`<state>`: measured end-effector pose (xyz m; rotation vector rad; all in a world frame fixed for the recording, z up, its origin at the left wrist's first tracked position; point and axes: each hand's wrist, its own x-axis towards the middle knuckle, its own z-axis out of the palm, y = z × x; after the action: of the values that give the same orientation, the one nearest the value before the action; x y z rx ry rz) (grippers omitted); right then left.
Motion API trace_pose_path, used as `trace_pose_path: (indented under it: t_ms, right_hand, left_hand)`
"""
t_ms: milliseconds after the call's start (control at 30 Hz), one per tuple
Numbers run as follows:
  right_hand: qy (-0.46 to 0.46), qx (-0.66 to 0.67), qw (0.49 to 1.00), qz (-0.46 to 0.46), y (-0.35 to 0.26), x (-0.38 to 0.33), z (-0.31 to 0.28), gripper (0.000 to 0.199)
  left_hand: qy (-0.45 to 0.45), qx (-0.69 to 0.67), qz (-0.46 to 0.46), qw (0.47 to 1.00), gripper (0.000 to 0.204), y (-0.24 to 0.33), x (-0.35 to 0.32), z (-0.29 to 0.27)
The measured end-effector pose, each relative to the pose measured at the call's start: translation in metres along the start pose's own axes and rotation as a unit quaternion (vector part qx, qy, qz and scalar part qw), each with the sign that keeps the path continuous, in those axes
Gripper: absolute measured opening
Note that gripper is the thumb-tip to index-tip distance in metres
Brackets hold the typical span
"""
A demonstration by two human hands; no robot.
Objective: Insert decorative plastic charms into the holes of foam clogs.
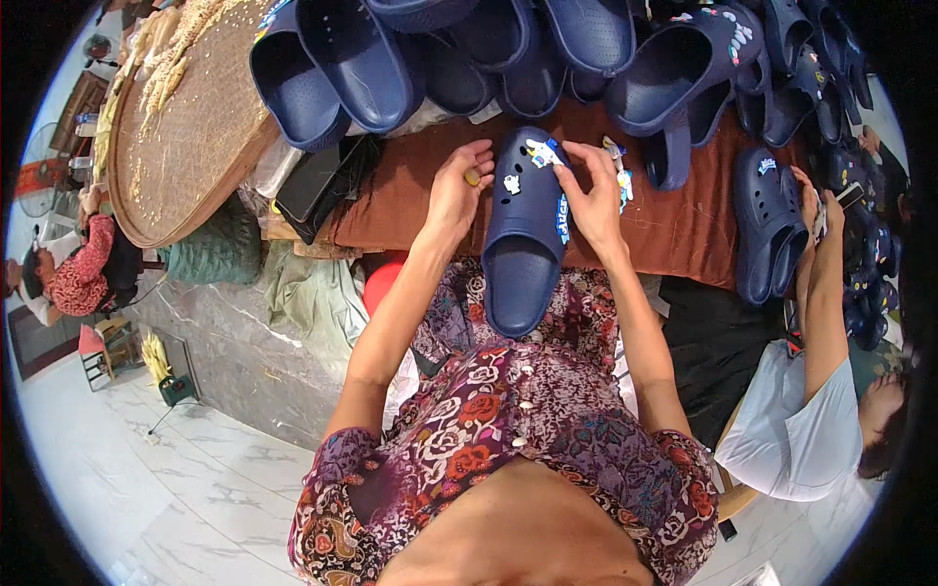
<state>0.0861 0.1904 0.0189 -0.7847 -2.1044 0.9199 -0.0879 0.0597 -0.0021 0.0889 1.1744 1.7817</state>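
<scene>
Our left hand (457,195) bends its fingers in at the left edge of a navy clog (525,220); we cannot tell how firmly it grips. Our right hand (593,200) brings thumb and forefinger to a white charm (542,153) near the clog's toe, and we cannot tell whether they pinch it or only press. The clog lies top side up between our hands, toe away from us, its heel reaching past the near edge of a brown-covered bench (399,186). A smaller white charm (512,184) sits on the clog's left half, and a blue-and-white strip (563,217) runs along its right side. Right of the clog, behind our right fingers, we see loose-looking charms (623,186). Beyond the clog's toe, more navy clogs (357,63) are crowded together. Well to the clog's right, a pair of clogs (762,220) stands beside a co-worker's hand (811,195). Left of the clog are a black case (322,190) and, farther off, a round woven tray (210,117).
</scene>
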Motion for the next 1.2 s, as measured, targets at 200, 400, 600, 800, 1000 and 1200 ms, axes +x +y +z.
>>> trace_pose_path:
  t_ms: [200,400,600,800,1000,1200]
  right_hand:
    - [-0.076,0.032,0.996,-0.027,-0.054,0.014,-0.003,0.021]
    - [-0.126,0.086,0.988,-0.012,-0.061,0.022,0.020,0.024]
    - [-0.095,0.090,0.991,-0.030,-0.056,0.024,0.011,0.018]
    - [-0.084,-0.026,0.974,-0.208,-0.064,0.015,0.007,0.014]
    - [-0.119,0.043,0.986,-0.110,-0.065,0.003,-0.005,0.015]
    - [-0.076,0.040,0.996,-0.012,-0.040,-0.013,-0.016,0.014]
  left_hand:
    - [-0.056,-0.029,0.021,0.998,0.042,0.030,-0.016,0.027]
    - [-0.134,0.002,0.025,0.991,0.045,0.036,-0.020,0.051]
    - [-0.110,0.127,0.085,0.982,0.036,0.044,-0.029,0.037]
    - [-0.113,0.202,0.089,0.969,0.026,0.039,-0.042,0.022]
    - [-0.084,0.202,0.089,0.972,0.027,0.025,-0.051,-0.001]
    - [-0.010,0.179,0.125,0.976,0.019,0.001,-0.060,0.002]
